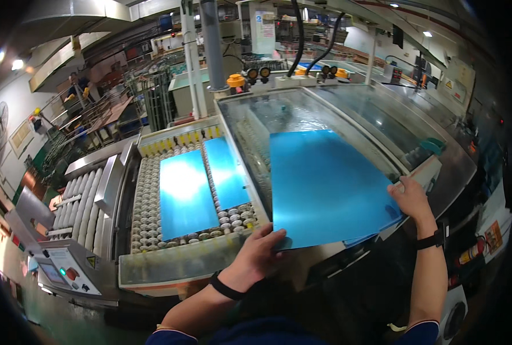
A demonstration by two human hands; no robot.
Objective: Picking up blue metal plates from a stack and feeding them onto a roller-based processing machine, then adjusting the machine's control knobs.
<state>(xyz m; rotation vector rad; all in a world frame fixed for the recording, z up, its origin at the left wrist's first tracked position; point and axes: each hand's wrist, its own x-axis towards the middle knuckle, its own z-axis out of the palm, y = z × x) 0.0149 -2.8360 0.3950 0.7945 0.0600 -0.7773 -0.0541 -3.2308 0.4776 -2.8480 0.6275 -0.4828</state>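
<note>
A broad, flat, glossy blue rectangular sheet (331, 190) spans the space between the hands and reaches forward of them; it is held by its margins, presumably so that the thin panel stays steady and its face largely untouched. A further blue edge (359, 240) shows beneath it, left of the right hand. Ahead and to the left of the left hand, two shiny blue rectangular sheets (188, 195) lie side by side on a bed of pale, disc-shaped rollers (146, 201), the gap probably preventing overlap. The left hand (259, 253) is closed in a pinch on the near-left corner, thumb uppermost; the right hand (411, 200) is closed on the right edge, its underlying fingers hidden.
</note>
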